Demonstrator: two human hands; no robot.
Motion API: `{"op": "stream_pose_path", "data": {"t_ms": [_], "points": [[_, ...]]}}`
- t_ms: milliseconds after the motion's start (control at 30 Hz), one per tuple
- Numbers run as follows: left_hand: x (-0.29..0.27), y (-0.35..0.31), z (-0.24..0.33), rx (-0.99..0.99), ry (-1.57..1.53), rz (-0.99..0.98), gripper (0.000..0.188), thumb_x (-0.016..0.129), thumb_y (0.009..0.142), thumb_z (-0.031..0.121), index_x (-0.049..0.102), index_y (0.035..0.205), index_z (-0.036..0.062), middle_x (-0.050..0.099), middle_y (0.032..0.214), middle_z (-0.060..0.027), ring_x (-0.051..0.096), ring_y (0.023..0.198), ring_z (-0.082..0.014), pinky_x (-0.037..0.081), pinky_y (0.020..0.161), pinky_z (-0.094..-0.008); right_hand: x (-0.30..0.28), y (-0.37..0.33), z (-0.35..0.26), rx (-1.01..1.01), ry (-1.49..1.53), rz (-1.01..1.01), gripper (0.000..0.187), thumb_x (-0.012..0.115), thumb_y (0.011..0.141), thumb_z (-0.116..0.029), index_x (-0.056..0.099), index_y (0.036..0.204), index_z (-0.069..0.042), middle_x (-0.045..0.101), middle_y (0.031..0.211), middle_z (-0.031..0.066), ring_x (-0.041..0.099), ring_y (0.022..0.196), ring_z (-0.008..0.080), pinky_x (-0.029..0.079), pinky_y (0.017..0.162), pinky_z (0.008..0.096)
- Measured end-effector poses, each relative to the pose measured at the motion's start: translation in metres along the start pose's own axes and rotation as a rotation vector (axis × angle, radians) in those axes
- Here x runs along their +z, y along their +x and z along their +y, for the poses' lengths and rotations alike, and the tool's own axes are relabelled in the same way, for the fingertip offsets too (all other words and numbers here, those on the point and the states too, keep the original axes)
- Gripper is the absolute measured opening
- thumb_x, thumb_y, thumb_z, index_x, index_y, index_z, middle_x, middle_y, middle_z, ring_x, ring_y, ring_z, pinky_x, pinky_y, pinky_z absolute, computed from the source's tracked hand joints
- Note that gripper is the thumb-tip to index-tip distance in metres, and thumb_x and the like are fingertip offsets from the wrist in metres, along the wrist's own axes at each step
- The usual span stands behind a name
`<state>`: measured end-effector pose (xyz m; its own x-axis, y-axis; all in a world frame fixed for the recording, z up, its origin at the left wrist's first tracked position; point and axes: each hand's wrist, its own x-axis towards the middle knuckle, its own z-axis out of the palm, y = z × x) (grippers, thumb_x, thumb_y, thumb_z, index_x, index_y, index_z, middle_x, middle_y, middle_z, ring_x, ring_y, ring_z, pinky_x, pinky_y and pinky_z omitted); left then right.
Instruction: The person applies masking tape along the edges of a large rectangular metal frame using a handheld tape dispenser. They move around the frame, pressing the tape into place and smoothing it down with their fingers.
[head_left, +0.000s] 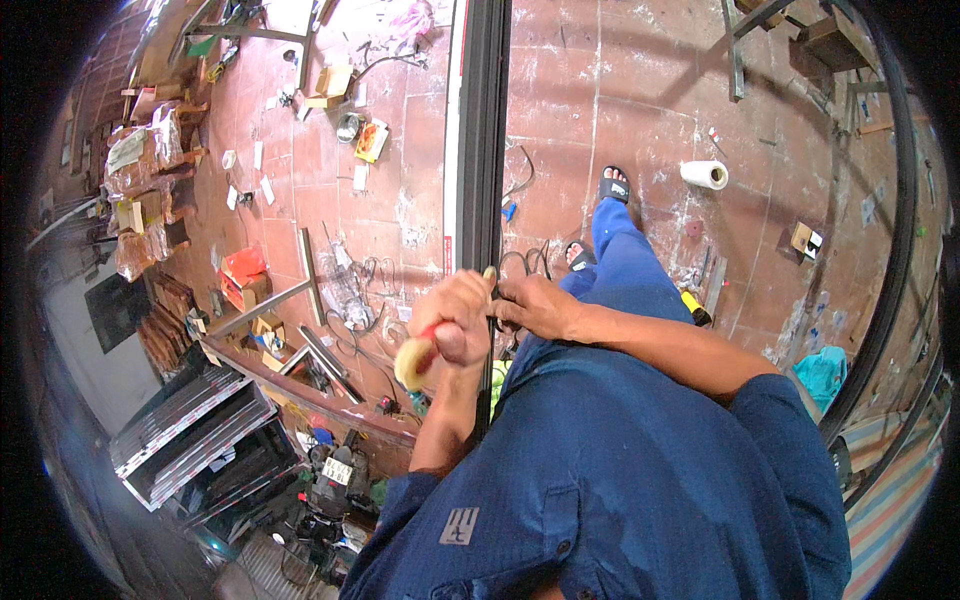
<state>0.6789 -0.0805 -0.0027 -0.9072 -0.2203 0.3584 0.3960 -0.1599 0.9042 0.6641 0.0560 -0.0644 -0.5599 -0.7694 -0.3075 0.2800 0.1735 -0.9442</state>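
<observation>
My left hand (pixel 455 312) is closed in a fist around a hand tool with a rounded cream-yellow end (pixel 412 365) and a red band. Its exact kind is not clear, as my fingers cover much of it. Both hands are at a long black metal frame bar (pixel 485 150) with a white strip along its left side. My right hand (pixel 538 307) is on the bar's right edge, close beside the left hand. Its fingers are curled together against the bar, and whatever they pinch is hidden.
On the reddish tiled floor lie a white roll (pixel 704 175), a small open cardboard box (pixel 329 86), an orange bag (pixel 244 275) and loose cables. Stacked black-and-white metal profiles (pixel 195 435) stand lower left, near a motorbike (pixel 335 490). A teal cloth bundle (pixel 822 376) lies at right.
</observation>
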Motion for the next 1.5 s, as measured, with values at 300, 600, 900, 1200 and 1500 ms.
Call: {"op": "stream_pose_path", "data": {"t_ms": [300,600,900,1200,1500], "points": [[-0.007,0.007,0.005,-0.111,-0.139,0.014,0.060,0.062,0.100,0.058,0.043,0.067,0.0115,0.044,0.063,-0.0012,0.042,0.056,-0.0186,0.040,0.057,-0.0359,0.000,0.001,-0.004,0.066,-0.062,0.038,0.048,0.064,0.101,-0.045,0.066,0.092,0.003,0.066,0.072,0.0208,0.068,0.069,0.0323,0.049,0.063,0.0452],[-0.002,0.013,-0.001,-0.080,-0.065,-0.007,0.061,0.057,0.101,0.060,0.041,0.069,0.0107,0.040,0.060,-0.0007,0.040,0.054,-0.0174,0.039,0.054,-0.0356,0.001,0.000,0.000,0.017,-0.165,0.074,0.047,0.063,0.101,-0.046,0.066,0.095,0.000,0.066,0.078,0.0235,0.068,0.072,0.0392,0.049,0.065,0.0485],[0.000,0.001,-0.003,-0.075,-0.035,0.030,0.061,0.057,0.099,0.062,0.041,0.069,0.0121,0.040,0.062,-0.0004,0.042,0.056,-0.0171,0.039,0.056,-0.0353,0.002,-0.001,-0.001,0.004,-0.114,0.115,0.043,0.067,0.099,-0.043,0.067,0.097,0.000,0.065,0.075,0.0219,0.066,0.070,0.0360,0.049,0.064,0.0469],[-0.002,-0.004,0.006,-0.056,0.034,-0.005,0.060,0.055,0.100,0.063,0.042,0.070,0.0128,0.040,0.062,0.0014,0.039,0.054,-0.0155,0.037,0.054,-0.0351,0.007,0.008,0.012,0.000,0.212,0.107,0.029,0.070,0.097,-0.027,0.067,0.090,0.001,0.067,0.069,0.0086,0.064,0.066,0.0157,0.050,0.061,0.0353],[0.000,0.017,-0.007,-0.054,-0.022,-0.039,0.061,0.056,0.100,0.063,0.041,0.070,0.0120,0.041,0.061,0.0001,0.042,0.057,-0.0171,0.040,0.056,-0.0357,-0.010,0.009,-0.009,0.134,0.370,0.065,0.027,0.064,0.102,-0.023,0.067,0.091,0.001,0.070,0.072,0.0080,0.067,0.067,0.0143,0.051,0.061,0.0337]]}}
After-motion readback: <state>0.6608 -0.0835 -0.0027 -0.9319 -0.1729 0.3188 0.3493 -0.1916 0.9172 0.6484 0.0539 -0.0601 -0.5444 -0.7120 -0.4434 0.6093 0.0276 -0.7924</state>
